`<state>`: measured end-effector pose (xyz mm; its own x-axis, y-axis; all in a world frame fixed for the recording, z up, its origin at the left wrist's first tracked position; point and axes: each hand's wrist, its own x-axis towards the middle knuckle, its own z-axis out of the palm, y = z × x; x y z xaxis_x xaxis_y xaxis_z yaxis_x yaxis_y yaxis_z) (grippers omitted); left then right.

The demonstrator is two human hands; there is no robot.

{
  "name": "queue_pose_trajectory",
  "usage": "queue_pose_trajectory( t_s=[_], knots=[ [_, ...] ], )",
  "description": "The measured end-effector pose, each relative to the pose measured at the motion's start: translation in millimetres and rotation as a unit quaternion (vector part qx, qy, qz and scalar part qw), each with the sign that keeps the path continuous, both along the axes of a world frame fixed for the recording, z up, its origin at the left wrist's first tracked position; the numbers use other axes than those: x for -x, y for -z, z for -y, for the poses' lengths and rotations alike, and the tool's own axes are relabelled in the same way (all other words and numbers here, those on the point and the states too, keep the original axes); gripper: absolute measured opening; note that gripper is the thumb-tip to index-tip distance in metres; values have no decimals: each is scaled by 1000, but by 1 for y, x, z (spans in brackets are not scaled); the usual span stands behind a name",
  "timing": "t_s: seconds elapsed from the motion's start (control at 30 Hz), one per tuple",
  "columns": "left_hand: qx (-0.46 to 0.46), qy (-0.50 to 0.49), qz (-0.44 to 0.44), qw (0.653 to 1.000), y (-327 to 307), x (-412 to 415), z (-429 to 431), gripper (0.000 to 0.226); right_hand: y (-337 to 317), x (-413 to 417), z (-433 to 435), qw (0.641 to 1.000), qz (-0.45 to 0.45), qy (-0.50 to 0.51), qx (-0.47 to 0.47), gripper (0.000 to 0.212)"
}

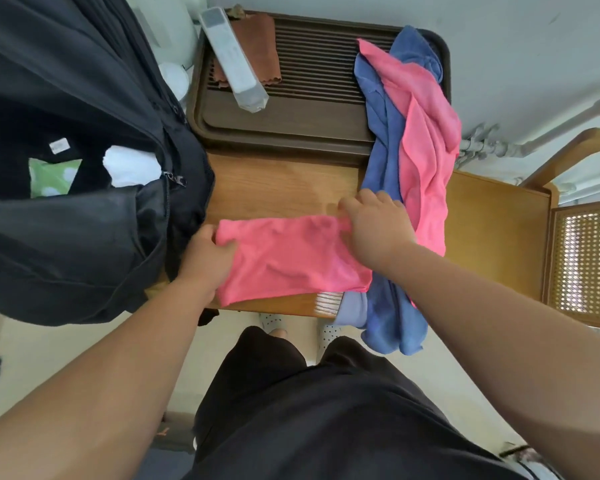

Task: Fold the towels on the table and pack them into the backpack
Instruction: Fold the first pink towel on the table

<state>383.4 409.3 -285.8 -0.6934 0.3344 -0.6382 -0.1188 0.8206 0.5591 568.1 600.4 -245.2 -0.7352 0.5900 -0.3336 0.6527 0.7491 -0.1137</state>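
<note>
At the near edge of the wooden bench (pixel 278 181), a person is working on a soft pink cloth towel (pixel 291 261), which is lying as a folded rectangle between the two hands. The left hand (pixel 210 254) is pinching the towel's left end, thumb on top and fingers tucked beneath. The right hand (pixel 374 223) is taking the far right corner, its grip curling down into bunched fabric.

Along the bench's right edge, a crumpled blue cloth towel (pixel 383 161) and a second pink towel (pixel 426 150) are lying heaped together, unfolded. They are draping over the dark brown slatted tray (pixel 309 74) at the far edge and hanging off the near edge.

At the left edge the large black fabric backpack (pixel 66 237) is gaping open, with no pink or blue towel showing inside it. Judging from this, the task is only getting under way: one towel is being folded, two are waiting, and all the packing is lying ahead.
</note>
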Motion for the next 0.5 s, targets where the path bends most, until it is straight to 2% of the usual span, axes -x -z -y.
queue_pose_trajectory(
  t_s=[0.07, 0.17, 0.3, 0.5],
  knots=[
    [29, 24, -13, 999, 4, 3, 2, 31, 8, 15, 13, 998, 23, -58, -31, 54],
    [61, 54, -45, 996, 10, 2, 4, 31, 26, 29, 44, 984, 58, -168, -5, 76],
    [44, 77, -55, 995, -1, -13, 3, 30, 63, 29, 69, 979, 119, -157, 44, 82],
    [-45, 72, -36, 996, -15, -25, 1, 42, 81, 23, 68, 979, 124, -147, 65, 87]
  ],
)
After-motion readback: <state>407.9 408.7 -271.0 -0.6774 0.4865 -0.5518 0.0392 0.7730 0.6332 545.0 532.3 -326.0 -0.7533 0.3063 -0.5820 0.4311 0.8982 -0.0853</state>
